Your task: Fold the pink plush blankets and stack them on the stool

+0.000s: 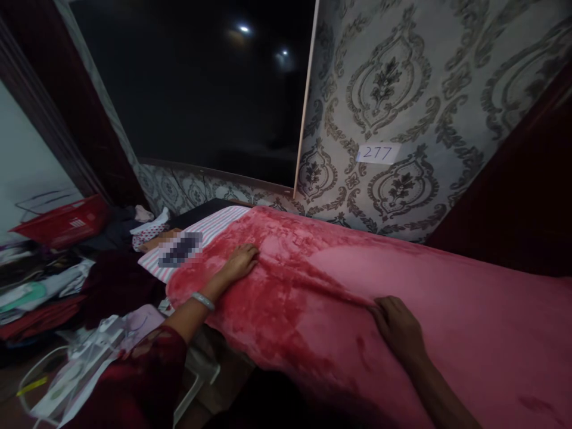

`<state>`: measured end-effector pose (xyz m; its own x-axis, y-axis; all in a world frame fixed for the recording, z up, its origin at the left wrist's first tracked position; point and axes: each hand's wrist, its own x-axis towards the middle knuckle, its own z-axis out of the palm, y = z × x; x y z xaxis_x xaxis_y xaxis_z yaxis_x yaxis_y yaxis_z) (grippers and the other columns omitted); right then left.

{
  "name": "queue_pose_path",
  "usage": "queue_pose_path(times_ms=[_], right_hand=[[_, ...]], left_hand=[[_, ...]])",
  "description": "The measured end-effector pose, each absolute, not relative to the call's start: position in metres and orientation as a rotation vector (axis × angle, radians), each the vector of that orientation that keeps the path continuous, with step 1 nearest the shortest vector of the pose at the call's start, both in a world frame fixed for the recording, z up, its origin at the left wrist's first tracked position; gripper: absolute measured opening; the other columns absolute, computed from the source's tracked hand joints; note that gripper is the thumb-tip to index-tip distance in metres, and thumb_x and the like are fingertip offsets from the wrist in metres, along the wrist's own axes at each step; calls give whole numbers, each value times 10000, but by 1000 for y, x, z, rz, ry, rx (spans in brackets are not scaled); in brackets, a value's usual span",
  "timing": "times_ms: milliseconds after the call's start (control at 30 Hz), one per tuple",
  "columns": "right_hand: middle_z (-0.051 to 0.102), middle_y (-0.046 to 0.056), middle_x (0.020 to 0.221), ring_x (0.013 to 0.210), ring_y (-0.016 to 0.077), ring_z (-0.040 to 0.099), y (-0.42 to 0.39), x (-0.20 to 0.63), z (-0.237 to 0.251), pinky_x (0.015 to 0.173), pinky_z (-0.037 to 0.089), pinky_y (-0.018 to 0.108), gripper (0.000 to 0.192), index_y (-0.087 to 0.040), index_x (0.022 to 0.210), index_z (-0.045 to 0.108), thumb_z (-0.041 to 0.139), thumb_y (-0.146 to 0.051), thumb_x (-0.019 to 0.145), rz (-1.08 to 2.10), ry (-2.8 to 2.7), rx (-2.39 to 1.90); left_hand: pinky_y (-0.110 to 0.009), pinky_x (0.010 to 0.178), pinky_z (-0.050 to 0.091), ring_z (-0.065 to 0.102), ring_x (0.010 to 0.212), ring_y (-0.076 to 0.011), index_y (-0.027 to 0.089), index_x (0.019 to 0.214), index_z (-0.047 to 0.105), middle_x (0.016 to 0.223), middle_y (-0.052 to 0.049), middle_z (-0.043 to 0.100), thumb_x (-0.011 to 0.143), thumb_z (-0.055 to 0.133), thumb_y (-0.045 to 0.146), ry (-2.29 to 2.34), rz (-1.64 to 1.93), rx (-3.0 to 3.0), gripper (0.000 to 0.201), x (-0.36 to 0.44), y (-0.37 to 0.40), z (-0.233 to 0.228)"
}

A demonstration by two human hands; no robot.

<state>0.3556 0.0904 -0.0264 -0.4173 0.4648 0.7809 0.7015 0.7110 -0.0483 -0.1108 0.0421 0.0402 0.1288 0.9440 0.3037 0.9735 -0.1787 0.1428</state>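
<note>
Red blanket point(330, 322), left hand point(239, 263), right hand point(401, 330) (pinching)

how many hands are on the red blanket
2. The left hand rests on the red blanket near the striped cloth; the right hand is farther right, at the end of a raised fold. No others show.

A dark red left sleeve point(149, 363) is ending in mottled, lace-like trim; a pale, silvery bangle point(204, 300) is circling the left wrist point(217, 286); the right forearm point(431, 381) is showing bare.
</note>
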Motion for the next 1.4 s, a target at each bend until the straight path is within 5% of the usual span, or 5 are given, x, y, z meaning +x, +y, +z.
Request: queue_pose_path(times_ms=[267,633,933,1133,1400], right_hand=[[627,65,789,744,221,576,90,357,-28,694,459,340,305,-212,877,599,420,-416,1017,-382,-2085,-886],[643,82,819,736,244,605,92,360,-38,685,467,367,355,-222,906,577,355,-478,1013,-356,-2048,-1004],[658,80,811,736,239,618,95,361,-41,683,475,360,378,-224,906,586,331,-475,1026,-418,-2047,-1008],[667,98,829,750,245,620,93,362,-42,690,482,367,388,-219,912,616,362,-497,1008,-371,-2034,-1027],[662,81,818,747,224,621,90,355,-34,683,498,342,396,-224,887,624,364,-488,1026,-345,-2099,-1029]], left_hand=[[-334,856,442,582,906,-208,179,856,621,935,-88,655,931,397,149,-2012,-619,-2221,238,-113,58,30],[-365,822,441,605,918,-245,206,993,609,950,-95,670,959,346,195,-2062,-575,-2115,265,-114,62,40],[-348,867,444,605,936,-238,194,916,605,959,-94,648,955,485,443,-1822,-372,-2408,279,-127,52,57],[-367,927,435,596,980,-234,191,899,623,1020,-106,646,935,500,297,-1799,-329,-2469,166,-152,37,58],[-305,867,435,606,980,-206,198,969,595,1011,-50,667,969,331,235,-2088,-297,-2173,267,-161,38,67]])
